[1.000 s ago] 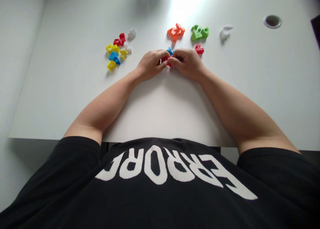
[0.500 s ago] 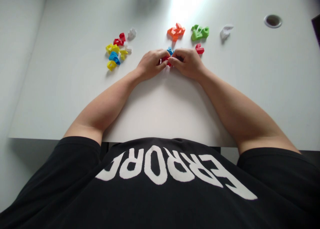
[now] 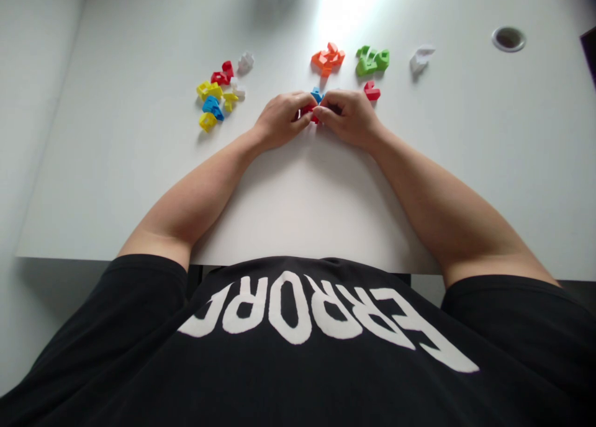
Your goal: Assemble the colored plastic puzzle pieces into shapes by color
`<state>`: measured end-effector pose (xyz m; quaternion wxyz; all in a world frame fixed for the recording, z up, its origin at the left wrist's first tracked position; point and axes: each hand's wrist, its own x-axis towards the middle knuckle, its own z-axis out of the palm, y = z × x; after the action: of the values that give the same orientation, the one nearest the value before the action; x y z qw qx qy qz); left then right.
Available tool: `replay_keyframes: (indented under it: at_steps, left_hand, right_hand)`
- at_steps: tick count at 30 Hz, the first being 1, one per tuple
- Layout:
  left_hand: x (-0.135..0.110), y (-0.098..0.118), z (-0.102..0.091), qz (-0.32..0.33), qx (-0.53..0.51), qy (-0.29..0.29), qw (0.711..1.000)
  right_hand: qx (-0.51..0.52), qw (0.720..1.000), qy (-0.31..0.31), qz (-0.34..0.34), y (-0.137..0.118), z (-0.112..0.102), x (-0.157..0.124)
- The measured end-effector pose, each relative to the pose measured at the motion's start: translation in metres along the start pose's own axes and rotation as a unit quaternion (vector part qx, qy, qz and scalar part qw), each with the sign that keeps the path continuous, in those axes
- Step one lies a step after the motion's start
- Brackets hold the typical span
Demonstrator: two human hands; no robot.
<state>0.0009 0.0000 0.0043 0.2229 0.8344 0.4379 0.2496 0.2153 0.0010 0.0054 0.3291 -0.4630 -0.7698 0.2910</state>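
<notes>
My left hand (image 3: 285, 119) and my right hand (image 3: 348, 116) meet at the middle of the white table, fingertips nearly touching. Between them is a small red plastic puzzle piece (image 3: 307, 110), pinched from both sides and largely covered by fingers. A blue piece (image 3: 317, 95) shows just beyond the fingertips; whether it is joined to the red one I cannot tell. Just past my right hand lies another red piece (image 3: 372, 91). Farther back are an orange cluster of pieces (image 3: 328, 59) and a green cluster (image 3: 372, 61).
Left of my hands lie loose yellow pieces (image 3: 207, 122), a blue piece (image 3: 213, 108), a red piece (image 3: 222, 74) and a white piece (image 3: 246, 62). Another white piece (image 3: 421, 59) sits at the right, before a round cable hole (image 3: 508, 40) in the table (image 3: 298, 210).
</notes>
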Motion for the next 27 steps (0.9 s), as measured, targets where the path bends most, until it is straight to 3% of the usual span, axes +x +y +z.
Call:
replay_keyframes:
  at_steps: [11,27]
  left_hand:
    - [0.0001,0.0009,-0.0005,0.0,0.001,0.001,1.0]
    - [-0.0005,0.0015,-0.0007,0.005,-0.008,0.005,1.0]
  right_hand:
    - [0.024,0.999,-0.019,0.027,-0.0019,-0.0019,-0.0002]
    - [0.006,1.0,-0.001,-0.01,0.004,0.0006,0.0008]
